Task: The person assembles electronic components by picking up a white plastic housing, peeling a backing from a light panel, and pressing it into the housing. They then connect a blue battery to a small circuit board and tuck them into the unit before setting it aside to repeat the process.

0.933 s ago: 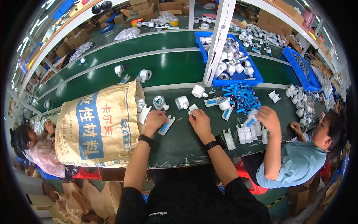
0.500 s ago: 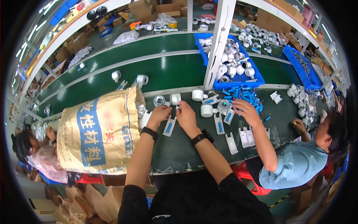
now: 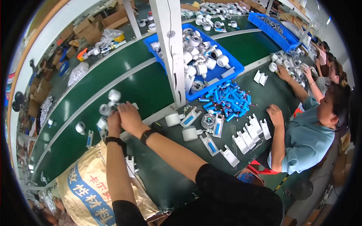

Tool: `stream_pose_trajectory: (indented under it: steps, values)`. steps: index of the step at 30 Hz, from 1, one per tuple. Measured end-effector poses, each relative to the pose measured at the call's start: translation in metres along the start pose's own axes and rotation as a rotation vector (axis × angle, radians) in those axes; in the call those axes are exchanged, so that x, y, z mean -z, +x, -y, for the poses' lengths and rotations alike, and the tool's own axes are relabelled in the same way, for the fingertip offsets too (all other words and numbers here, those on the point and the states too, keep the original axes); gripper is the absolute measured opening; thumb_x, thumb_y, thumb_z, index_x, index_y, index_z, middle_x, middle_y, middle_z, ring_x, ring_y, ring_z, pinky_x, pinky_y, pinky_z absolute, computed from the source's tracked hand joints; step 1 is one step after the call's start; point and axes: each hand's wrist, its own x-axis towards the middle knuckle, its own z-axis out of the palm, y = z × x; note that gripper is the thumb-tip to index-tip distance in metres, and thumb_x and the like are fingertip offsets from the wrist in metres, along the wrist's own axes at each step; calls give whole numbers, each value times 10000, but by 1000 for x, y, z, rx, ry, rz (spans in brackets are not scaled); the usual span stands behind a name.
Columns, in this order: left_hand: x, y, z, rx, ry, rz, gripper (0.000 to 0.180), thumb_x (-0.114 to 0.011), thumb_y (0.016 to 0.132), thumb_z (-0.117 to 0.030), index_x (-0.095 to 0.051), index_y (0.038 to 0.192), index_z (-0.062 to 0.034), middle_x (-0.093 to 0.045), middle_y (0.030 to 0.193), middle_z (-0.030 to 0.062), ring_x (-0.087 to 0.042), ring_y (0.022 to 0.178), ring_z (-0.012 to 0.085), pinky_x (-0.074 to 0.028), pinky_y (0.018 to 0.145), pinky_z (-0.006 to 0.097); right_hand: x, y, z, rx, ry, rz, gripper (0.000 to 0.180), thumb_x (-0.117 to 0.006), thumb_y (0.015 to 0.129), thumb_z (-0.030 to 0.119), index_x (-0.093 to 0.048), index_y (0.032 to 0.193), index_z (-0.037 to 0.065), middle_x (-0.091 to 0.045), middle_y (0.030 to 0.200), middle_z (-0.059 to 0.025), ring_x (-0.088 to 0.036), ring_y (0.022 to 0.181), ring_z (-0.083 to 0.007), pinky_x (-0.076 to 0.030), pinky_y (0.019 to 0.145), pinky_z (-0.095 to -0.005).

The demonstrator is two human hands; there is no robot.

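Both hands together at the near edge of the green conveyor belt (image 3: 113,84), left hand (image 3: 114,119) and right hand (image 3: 129,116) closed around a small white round part (image 3: 105,110), apparently mid-assembly; next, probably a careful release onto the belt.

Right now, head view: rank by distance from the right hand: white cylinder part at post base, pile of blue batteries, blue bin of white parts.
From the right hand:
1. White cylinder part, right of it on the green table.
2. Pile of blue batteries, farther right.
3. Blue bin of white parts: farthest, up-right behind the post.
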Motion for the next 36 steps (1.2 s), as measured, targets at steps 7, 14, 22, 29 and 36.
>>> stream_pose_trajectory:
  steps: [7,14,22,29,36]
  values:
    - [39,-75,-222,-84,-330,-230,504,-694,924,-373,-651,1262,-2,-642,1277,236,-590,1212,382,-461,1040,448,220,-116,16,-137,-127,75,362,-720,827,99,-658,1182,56,-670,1120,-149,-612,1073,-347,-509,926,-455]
    - [8,-112,-302,-10,-401,181,937,-788,789,-546,-509,1398,110,-589,1338,330,-578,1273,398,-447,1081,418,230,-183,-13,-198,-463,70,699,-818,739,152,-519,1353,5,-547,1268,-171,-578,1082,-367,-447,886,-471]
    - [66,-152,-191,-80,-284,297,849,-840,672,-339,-564,1379,41,-662,1247,265,-649,1149,385,-497,1004,406,227,-228,59,-36,-27,348,620,-753,815,120,-521,1385,37,-533,1361,-174,-577,1133,-361,-468,971,-458]
    - [77,-187,-178,-161,-11,48,749,-839,724,-236,-574,1388,-15,-531,1451,220,-523,1313,393,-400,1138,420,283,-209,6,-18,44,349,449,-691,799,-13,-653,1228,113,-649,1245,-86,-550,1216,-326,-424,1023,-454]
    - [59,-197,-229,-378,-55,-60,495,-832,740,-192,-681,1201,-94,-674,1191,98,-546,1246,319,-267,1191,498,230,-204,-5,80,-43,384,449,-764,795,107,-625,1222,111,-655,1153,-76,-570,1146,-299,-395,984,-442]
